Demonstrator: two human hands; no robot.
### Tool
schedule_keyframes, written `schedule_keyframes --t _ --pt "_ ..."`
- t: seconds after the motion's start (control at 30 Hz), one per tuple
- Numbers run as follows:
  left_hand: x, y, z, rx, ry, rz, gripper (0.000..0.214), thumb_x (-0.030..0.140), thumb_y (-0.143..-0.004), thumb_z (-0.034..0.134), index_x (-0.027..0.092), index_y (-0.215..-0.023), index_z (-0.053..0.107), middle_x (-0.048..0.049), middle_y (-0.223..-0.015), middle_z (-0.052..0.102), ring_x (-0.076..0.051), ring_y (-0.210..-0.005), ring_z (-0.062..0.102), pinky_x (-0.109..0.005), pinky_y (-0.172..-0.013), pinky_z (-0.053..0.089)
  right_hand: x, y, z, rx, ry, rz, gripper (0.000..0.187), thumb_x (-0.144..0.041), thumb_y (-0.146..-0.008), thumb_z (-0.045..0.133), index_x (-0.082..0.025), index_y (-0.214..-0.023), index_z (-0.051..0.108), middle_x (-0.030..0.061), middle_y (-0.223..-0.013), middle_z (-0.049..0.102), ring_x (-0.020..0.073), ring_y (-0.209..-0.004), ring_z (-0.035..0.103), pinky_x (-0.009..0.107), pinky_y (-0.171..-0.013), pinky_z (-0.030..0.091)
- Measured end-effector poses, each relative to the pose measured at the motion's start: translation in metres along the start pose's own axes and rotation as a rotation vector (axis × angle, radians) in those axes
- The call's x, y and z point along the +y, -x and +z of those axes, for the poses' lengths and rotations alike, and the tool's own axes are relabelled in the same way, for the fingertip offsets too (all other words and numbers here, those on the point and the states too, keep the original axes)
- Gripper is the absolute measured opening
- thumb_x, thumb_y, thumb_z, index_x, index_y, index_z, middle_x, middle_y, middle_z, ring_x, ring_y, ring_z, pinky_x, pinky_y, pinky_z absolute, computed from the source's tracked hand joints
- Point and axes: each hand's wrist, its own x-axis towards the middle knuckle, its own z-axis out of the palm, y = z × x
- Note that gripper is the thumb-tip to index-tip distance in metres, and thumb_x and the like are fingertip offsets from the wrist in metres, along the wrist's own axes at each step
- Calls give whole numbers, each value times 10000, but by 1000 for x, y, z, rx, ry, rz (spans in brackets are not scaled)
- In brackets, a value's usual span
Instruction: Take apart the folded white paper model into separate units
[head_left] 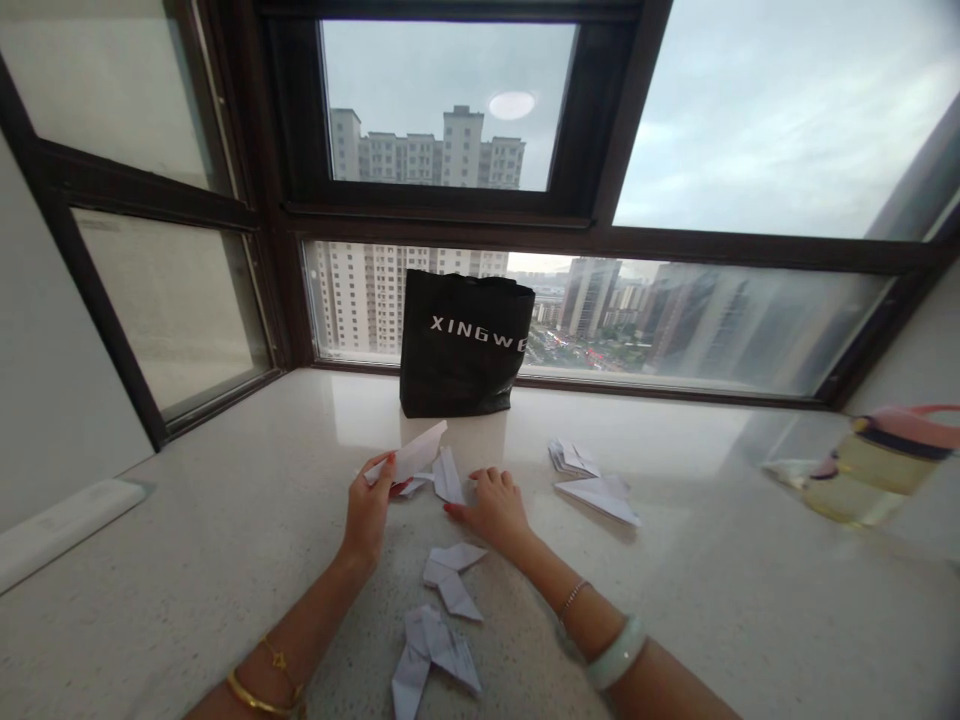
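Left hand [369,510] pinching folded paper piece [417,455], light, creasable; best held at edge. Right hand [493,505] resting flat, holding nothing.

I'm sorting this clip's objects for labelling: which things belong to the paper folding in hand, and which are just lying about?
In hand:
left hand lifting a folded white paper
right hand pressing on a paper piece
folded papers on the counter

Lying about:
black bag
bottle
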Motion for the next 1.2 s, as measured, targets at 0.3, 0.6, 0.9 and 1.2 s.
schedule_keyframes --t 0.3,0.6,0.9,1.2 --pt "0 -2 -2 41 41 -11 386 397 -631 662 123 -894 594 -44 -859 640 -158 -789 614 -328 -751 518 35 0 -11 -124 -663 167 144 -296 -656 594 -177 -665 514 12 -615 609 144 -580 549 256 -546 394" --pt "-3 16 8 -228 80 -312 247 327 -763 560 143 -926 588 -69 -922 653 -144 -753 628 -302 -726 525 54 44 -52 -83 -796 -147 278 -392 -721 563 -190 -911 538 -25 -603 581 129 -577 524 263 -572 392" --pt "5 34 17 -539 65 -556 565 607 -771 383 141 -999 606 -129 -1010 642 -194 -851 626 -309 -748 501 48 49 -57 34 -395 -203 213 -331 -788 489 -220 -895 637 15 -707 602 147 -641 509 275 -613 389" --pt "5 38 18 -625 -88 -406 395 426 -664 649 147 -944 631 -108 -1041 635 -204 -903 594 -305 -774 475 41 53 -51 138 -264 -288 233 -297 -777 534 -226 -987 608 61 -962 617 202 -903 522 342 -794 390"
